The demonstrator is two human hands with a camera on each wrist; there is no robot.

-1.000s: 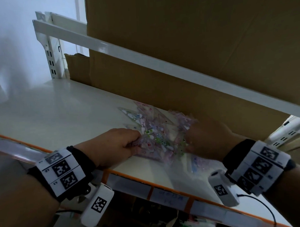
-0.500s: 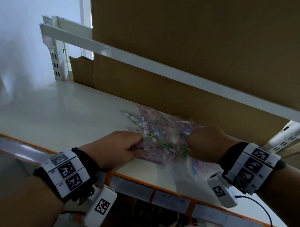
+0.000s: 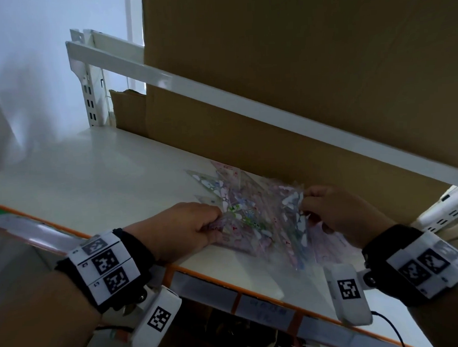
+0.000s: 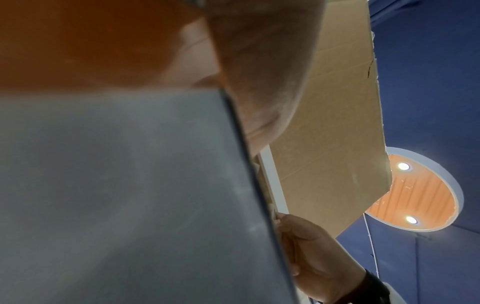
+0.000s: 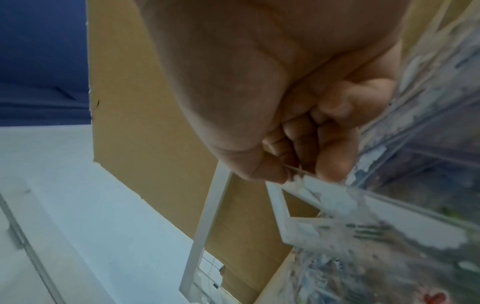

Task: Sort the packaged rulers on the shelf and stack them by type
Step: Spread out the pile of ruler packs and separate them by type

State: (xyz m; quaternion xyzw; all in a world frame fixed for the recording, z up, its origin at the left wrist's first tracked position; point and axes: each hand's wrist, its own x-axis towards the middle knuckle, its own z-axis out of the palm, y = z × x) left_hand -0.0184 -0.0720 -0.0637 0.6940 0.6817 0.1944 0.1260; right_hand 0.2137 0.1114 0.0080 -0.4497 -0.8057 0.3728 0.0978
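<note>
A fanned pile of clear packaged rulers point(image 3: 252, 214) with pastel prints, triangles among them, lies on the white shelf point(image 3: 98, 183) by the cardboard back. My left hand point(image 3: 188, 226) grips the pile's near-left edge with curled fingers. My right hand point(image 3: 335, 211) pinches the right edge of a clear packet point(image 3: 292, 210) and holds that edge slightly above the pile. In the right wrist view the fingers point(image 5: 332, 162) and thumb clamp a thin clear packet edge point(image 5: 324, 189). The left wrist view shows mostly the shelf's underside point(image 4: 124, 195) and the other hand point(image 4: 319, 259).
Brown cardboard point(image 3: 286, 145) lines the back of the shelf. A white rail point(image 3: 246, 102) of the upper shelf crosses overhead. An orange strip with label holders point(image 3: 253, 302) runs along the shelf's front edge. Bare shelf surface stretches to the left.
My right hand has shifted right and now pinches a packet's edge, raising it off the pile. The left hand stays on the pile's left edge.
</note>
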